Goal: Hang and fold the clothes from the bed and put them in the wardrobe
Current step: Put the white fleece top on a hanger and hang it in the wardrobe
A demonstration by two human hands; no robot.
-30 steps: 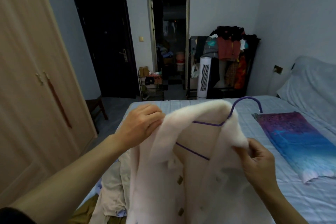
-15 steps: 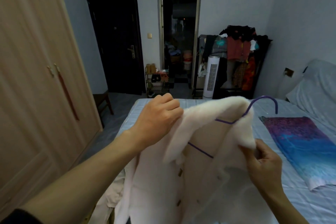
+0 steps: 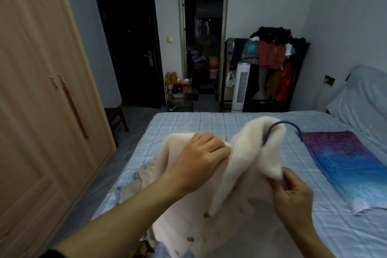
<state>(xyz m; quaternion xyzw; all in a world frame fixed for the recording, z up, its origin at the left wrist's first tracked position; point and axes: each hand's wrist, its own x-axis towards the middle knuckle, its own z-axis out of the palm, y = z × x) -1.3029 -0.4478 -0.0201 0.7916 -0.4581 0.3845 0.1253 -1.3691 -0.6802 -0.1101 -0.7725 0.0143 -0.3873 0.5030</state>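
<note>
Clothes (image 3: 144, 176) on blue checked bed (image 3: 188, 125), wooden wardrobe (image 3: 41, 90) left

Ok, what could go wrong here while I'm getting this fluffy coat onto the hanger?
1. Only the purple hanger hook shows; the fluffy coat may sit unevenly and slide off when lifted.
2. Both hands grip fabric, not the hanger, so it could slip out.
3. The wardrobe doors look closed, with no hand free.

Bed with a few clothes lying on it.
I see the bed (image 3: 188, 123) covered in a pale blue checked sheet; a folded purple-and-blue cloth (image 3: 343, 163) lies flat on its right side, a beige garment heap (image 3: 144, 176) sits near its left edge, and a covered pillow (image 3: 360, 98) rests at the far right.
</note>
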